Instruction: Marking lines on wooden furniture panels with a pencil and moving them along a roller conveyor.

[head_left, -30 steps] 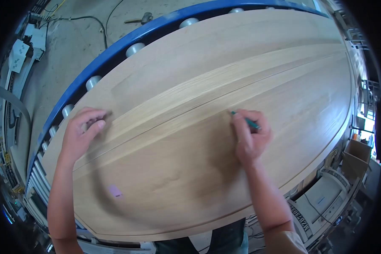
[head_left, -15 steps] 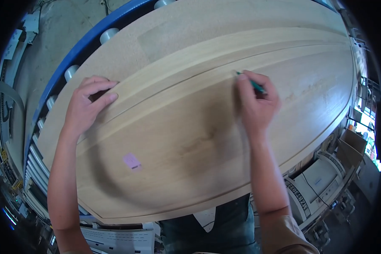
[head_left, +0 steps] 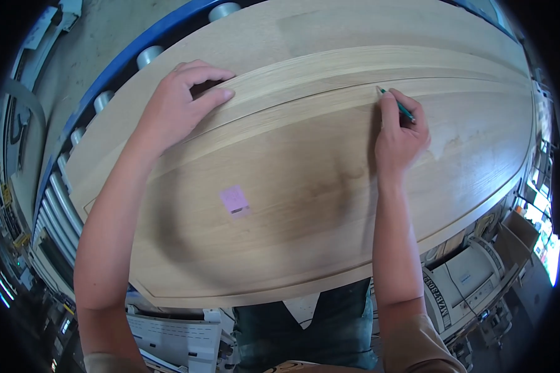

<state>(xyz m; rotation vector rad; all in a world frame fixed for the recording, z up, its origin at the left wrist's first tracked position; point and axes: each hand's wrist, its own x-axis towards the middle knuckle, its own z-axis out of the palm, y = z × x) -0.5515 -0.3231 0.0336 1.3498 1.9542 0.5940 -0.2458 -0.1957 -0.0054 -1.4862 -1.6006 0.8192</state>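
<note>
A large light-brown wooden panel (head_left: 280, 180) with dark grain marks fills the middle of the view. A paler wooden strip (head_left: 280, 87) with a thin groove line runs along its far side. My left hand (head_left: 186, 102) touches this strip toward the left, thumb and forefinger apart across its far edge; the other fingers are partly hidden. My right hand (head_left: 404, 133) pinches a slim green pencil (head_left: 404, 110), whose pale tip is at the strip near the groove. A pink paper note (head_left: 234, 199) lies on the panel, nearer to me.
Beyond the strip extends a flat pale board surface (head_left: 249, 46). A conveyor with a blue side rail (head_left: 115, 59) and grey rollers (head_left: 149, 56) curves round the far left. White machine housings stand at lower right (head_left: 463, 283) and lower left (head_left: 180, 339).
The panel and note sit farther up and right in view. Both hands appear shifted the same way. The pencil tip now looks closer to the groove, still held in my right hand.
</note>
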